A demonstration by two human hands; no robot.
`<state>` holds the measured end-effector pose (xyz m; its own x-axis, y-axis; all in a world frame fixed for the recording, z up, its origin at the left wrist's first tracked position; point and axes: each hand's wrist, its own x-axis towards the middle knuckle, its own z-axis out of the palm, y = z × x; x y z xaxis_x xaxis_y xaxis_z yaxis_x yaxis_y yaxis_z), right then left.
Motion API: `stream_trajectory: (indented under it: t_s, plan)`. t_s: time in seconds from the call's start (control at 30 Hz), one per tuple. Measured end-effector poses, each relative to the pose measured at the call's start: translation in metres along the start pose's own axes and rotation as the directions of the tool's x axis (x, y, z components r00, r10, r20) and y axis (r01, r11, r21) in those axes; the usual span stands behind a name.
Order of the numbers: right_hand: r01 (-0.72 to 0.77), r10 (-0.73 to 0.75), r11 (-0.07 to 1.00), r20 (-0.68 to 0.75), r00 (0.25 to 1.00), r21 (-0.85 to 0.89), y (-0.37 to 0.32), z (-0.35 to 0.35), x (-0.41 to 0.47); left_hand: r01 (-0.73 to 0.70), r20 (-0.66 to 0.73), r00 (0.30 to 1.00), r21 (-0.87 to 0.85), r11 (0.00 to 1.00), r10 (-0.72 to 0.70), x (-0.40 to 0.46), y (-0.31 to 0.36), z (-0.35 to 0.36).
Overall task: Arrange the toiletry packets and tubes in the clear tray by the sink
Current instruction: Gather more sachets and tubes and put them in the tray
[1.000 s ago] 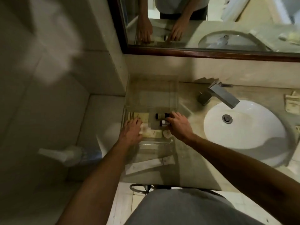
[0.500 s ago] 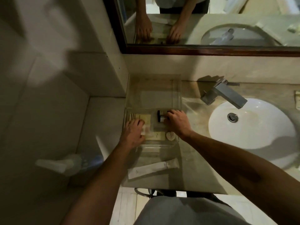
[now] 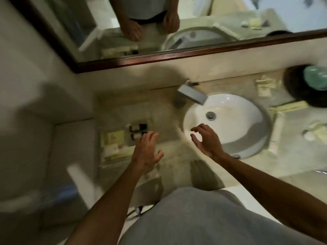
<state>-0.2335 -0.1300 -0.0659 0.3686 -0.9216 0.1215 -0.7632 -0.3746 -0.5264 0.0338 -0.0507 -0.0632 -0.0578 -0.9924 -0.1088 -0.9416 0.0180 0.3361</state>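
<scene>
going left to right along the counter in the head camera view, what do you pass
Cream packets → two small dark-capped bottles → left hand → right hand → white sink → loose packets → dark round object.

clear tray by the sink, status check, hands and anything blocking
Left hand open over clear plastic tray. Right hand open, empty, over white round sink. Two small dark-capped bottles in tray. Nothing blocking.

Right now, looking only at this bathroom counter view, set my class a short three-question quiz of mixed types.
1. True or false: the right hand is holding a tube.
2. The two small dark-capped bottles lie: A) in the sink, B) left of the sink, C) on the floor.
3. Fill in: the left hand's fingers reach toward the ____.

Key: 1 false; 2 B; 3 bottles.
</scene>
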Motion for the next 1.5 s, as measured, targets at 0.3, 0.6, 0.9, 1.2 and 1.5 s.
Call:
stream_trajectory:
  t_s: [0.3,0.6,0.9,1.2,1.5]
  plan:
    - [-0.536,0.516,0.820,-0.146,0.844,-0.199,0.257,-0.175,-0.125,-0.260,0.041,0.962,-0.183,0.948,0.272,0.073,0.228,0.079]
    - [-0.607,0.609,0.774,-0.050,0.792,-0.179,0.406,-0.239,-0.128,-0.412,0.130,0.895,-0.127,0.902,0.427,0.128,0.385,0.141]
    - [-0.613,0.609,0.790,0.160,0.777,-0.029,0.391,-0.213,-0.130,-0.477,0.273,0.844,-0.014,0.879,0.462,0.161,0.457,0.170]
    - [-0.582,0.612,0.766,0.036,0.790,-0.273,0.459,-0.263,-0.126,-0.568,0.391,0.740,-0.074,0.820,0.548,0.191,0.535,0.205]
    - [-0.602,0.575,0.758,-0.181,0.798,-0.250,0.471,-0.270,-0.130,-0.602,0.395,0.722,-0.043,0.797,0.567,0.178,0.536,0.228]
